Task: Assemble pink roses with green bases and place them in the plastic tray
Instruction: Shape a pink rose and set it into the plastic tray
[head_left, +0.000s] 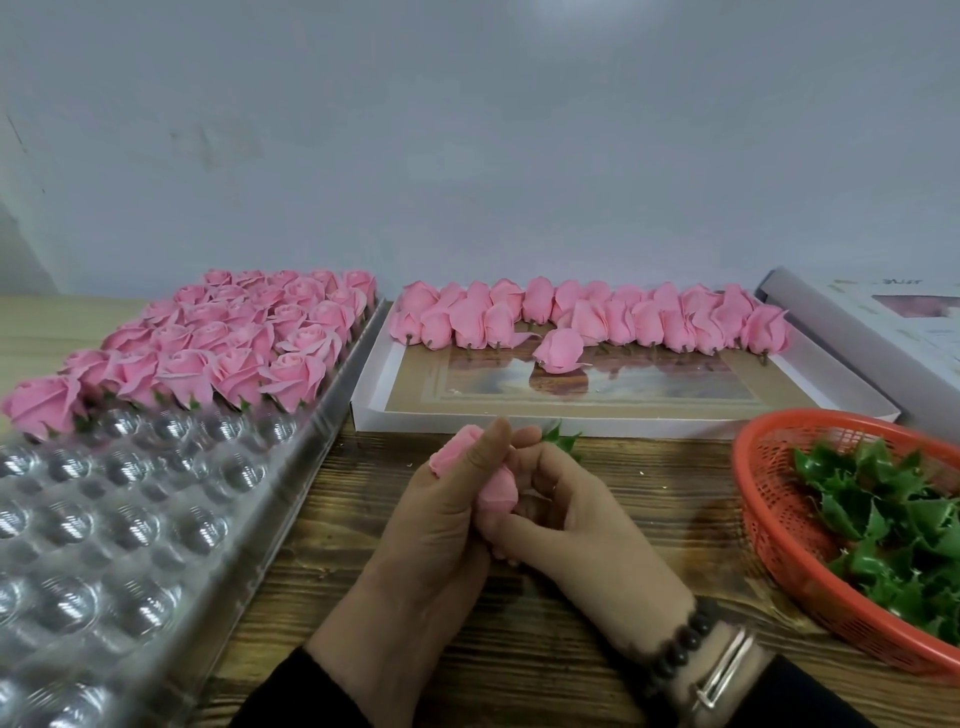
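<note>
You hold one pink rose (470, 470) at centre, green base (562, 441) at its far end. Clear plastic tray (171, 525) lies left: finished roses (228, 343) fill far cells. Loose green bases (893, 525) are piled right.

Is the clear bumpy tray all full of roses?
No, partly full. Roses fill the plastic tray's far rows; near cups are empty.

Left: plastic tray (291, 462), assembled roses (228, 338) filling its far rows. Behind centre: flat box (613, 415) with loose rose heads (597, 317). Right: basket (769, 525) holding bases (893, 530). Far right, possibly another box (883, 332).
</note>
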